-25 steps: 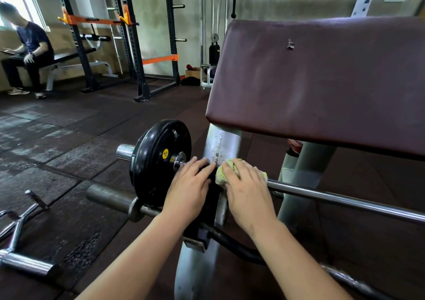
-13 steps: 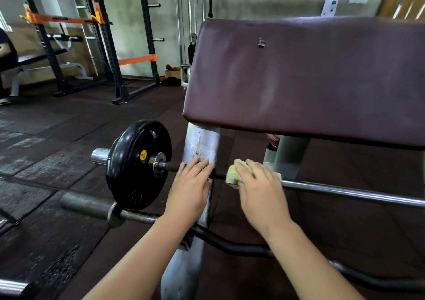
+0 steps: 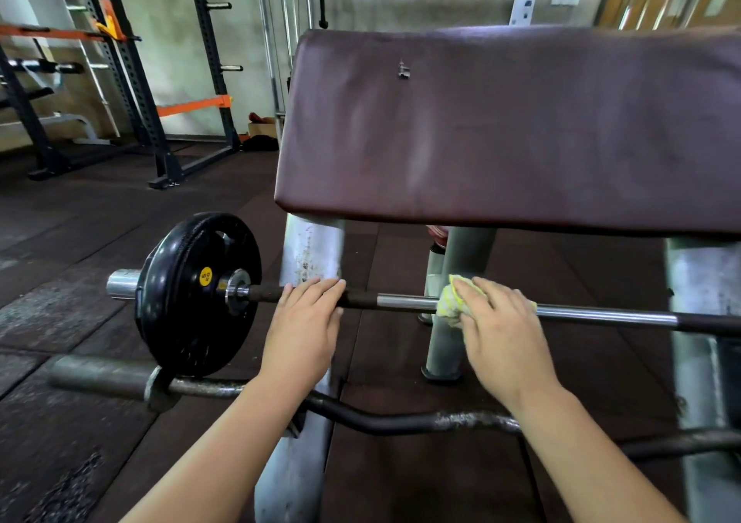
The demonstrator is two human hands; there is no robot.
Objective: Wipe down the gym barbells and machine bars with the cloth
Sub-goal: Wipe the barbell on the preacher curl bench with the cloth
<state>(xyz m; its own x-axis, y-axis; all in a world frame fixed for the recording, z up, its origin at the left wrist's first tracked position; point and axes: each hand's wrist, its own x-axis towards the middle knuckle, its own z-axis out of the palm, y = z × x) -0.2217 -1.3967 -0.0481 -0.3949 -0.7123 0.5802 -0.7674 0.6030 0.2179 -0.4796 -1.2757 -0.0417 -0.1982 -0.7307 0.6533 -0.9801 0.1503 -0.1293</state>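
Head view showed my right hand point(image 3: 497, 330) curled over the yellow-green cloth point(image 3: 447, 302), bunching it round the barbell point(image 3: 593, 316), which ran crosswise under both palms. My left hand point(image 3: 304, 322) lay on the bar's dark knurled stretch, fingers straight and pressed together, steadying it, with the black plate point(image 3: 188, 294) just to that hand's left. Between my hands the steel looked bright, so I judged that short part wiped. The long run to the right of my cloth hand was still to do, I reckoned. Below my wrists the curl bar point(image 3: 401, 422) looked rusty and untouched. Far beyond my left hand stood a rack point(image 3: 132, 65) with more bars. I judged the job barely begun.
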